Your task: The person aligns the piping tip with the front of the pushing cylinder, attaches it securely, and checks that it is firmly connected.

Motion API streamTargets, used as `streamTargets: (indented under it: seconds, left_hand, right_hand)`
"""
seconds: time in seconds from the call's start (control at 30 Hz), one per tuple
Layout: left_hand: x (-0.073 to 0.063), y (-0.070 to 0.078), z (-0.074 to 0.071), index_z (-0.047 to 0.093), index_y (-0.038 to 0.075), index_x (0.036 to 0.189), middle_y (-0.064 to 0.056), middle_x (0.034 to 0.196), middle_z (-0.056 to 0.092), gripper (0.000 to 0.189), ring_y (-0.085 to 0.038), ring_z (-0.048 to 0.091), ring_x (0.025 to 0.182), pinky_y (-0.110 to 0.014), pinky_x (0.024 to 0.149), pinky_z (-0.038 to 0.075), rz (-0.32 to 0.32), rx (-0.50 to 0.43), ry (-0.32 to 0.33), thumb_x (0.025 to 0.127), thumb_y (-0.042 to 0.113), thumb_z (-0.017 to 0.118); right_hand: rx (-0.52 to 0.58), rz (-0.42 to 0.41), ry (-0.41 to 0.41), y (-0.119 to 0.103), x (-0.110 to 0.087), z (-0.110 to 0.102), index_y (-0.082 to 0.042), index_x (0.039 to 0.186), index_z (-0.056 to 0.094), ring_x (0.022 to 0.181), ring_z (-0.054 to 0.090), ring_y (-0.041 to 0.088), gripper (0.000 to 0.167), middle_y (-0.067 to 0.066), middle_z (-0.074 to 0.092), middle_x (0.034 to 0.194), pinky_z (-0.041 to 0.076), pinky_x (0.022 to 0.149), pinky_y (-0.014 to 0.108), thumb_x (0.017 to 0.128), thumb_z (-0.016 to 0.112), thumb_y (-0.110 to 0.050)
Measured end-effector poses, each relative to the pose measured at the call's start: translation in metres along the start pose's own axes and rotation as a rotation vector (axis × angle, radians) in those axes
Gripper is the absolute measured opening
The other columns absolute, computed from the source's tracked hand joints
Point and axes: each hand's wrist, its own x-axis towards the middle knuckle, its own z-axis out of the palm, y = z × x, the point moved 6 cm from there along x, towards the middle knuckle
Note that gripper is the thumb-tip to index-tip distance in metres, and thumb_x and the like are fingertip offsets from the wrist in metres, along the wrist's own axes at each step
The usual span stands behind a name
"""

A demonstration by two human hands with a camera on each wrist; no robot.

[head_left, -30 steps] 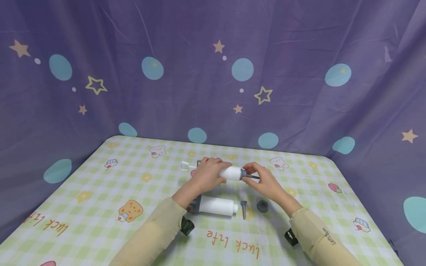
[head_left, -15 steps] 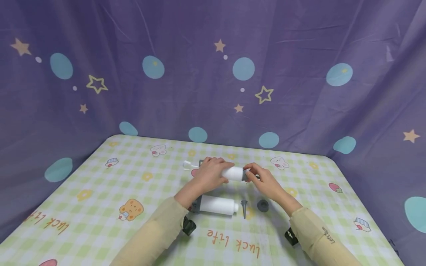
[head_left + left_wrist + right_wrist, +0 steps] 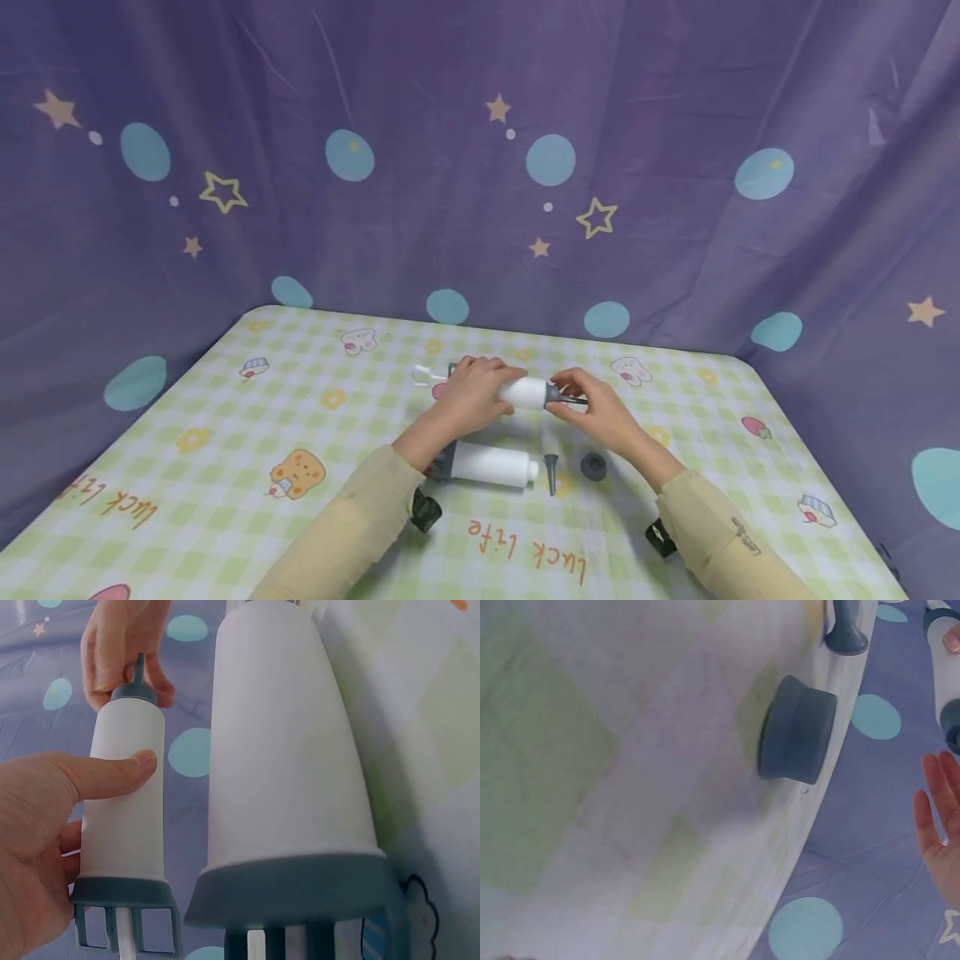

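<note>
My left hand (image 3: 472, 396) grips the white barrel of an icing syringe (image 3: 525, 392) held over the table, its thumb lying across the barrel in the left wrist view. A grey nozzle cap (image 3: 134, 691) with a thin pointed tip sits on the barrel's far end. My right hand (image 3: 603, 417) pinches this cap between thumb and forefinger; its other fingers (image 3: 939, 799) show extended at the edge of the right wrist view. At the opposite end, the syringe has a grey handle frame (image 3: 126, 891) and a white plunger rod.
Nearer me, a second white icing syringe (image 3: 491, 464) lies on its side on the checked tablecloth (image 3: 360, 450). Right of it are a loose grey nozzle (image 3: 551, 475) and a round grey cap (image 3: 593, 467). A purple curtain (image 3: 450, 233) hangs behind the table.
My right fingers have shifted around the nozzle cap: they covered the tip half a second ago, and it shows again now. My left hand keeps its grip, having moved slightly right.
</note>
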Motion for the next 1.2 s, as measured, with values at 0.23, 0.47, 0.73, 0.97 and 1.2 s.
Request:
streamTargets:
  seconds: [0.23, 0.47, 0.73, 0.97, 1.2]
  left_hand:
    - [-0.0005, -0.0004, 0.0014, 0.057, 0.026, 0.124, 0.001, 0.114, 0.061, 0.053, -0.017, 0.056, 0.102, -0.039, 0.090, 0.038, 0.007, 0.005, -0.007, 0.074, 0.032, 0.074]
    - [-0.0011, -0.0001, 0.0019, 0.058, 0.025, 0.123, 0.001, 0.113, 0.061, 0.053, -0.018, 0.056, 0.101, -0.039, 0.089, 0.038, 0.007, 0.003, 0.003, 0.074, 0.032, 0.074]
    - [-0.0005, -0.0005, -0.0003, 0.058, 0.024, 0.122, 0.000, 0.112, 0.062, 0.053, -0.019, 0.057, 0.100, -0.039, 0.089, 0.038, 0.021, -0.012, 0.021, 0.073, 0.030, 0.075]
    - [-0.0001, -0.0014, -0.0018, 0.057, 0.025, 0.123, 0.001, 0.113, 0.061, 0.052, -0.018, 0.056, 0.100, -0.038, 0.090, 0.037, 0.020, -0.008, 0.019, 0.074, 0.031, 0.074]
    - [0.0001, -0.0019, -0.0030, 0.057, 0.024, 0.124, 0.000, 0.114, 0.061, 0.053, -0.019, 0.056, 0.102, -0.039, 0.091, 0.037, 0.012, -0.018, 0.011, 0.074, 0.031, 0.074]
  right_hand:
    - [-0.058, -0.107, 0.046, -0.0080, -0.0036, 0.0002, -0.014, 0.111, 0.056, 0.091, 0.059, 0.014, 0.040, -0.002, 0.059, 0.105, 0.049, 0.080, 0.034, 0.076, 0.073, -0.025]
    - [-0.063, -0.129, 0.060, -0.0081, -0.0040, -0.0001, -0.014, 0.110, 0.056, 0.090, 0.060, 0.015, 0.038, -0.001, 0.061, 0.103, 0.050, 0.078, 0.034, 0.076, 0.073, -0.019]
    - [-0.061, -0.104, 0.054, -0.0068, -0.0019, -0.0017, -0.015, 0.110, 0.058, 0.090, 0.062, 0.015, 0.035, -0.001, 0.063, 0.102, 0.050, 0.079, 0.033, 0.078, 0.072, -0.020]
    - [-0.051, -0.094, 0.049, -0.0075, -0.0003, -0.0025, -0.015, 0.110, 0.058, 0.091, 0.062, 0.017, 0.034, 0.000, 0.063, 0.104, 0.051, 0.078, 0.034, 0.080, 0.070, -0.021]
    - [-0.051, -0.108, 0.057, -0.0083, 0.0010, -0.0024, -0.015, 0.110, 0.058, 0.091, 0.061, 0.015, 0.037, -0.001, 0.063, 0.103, 0.050, 0.081, 0.036, 0.076, 0.073, -0.021]
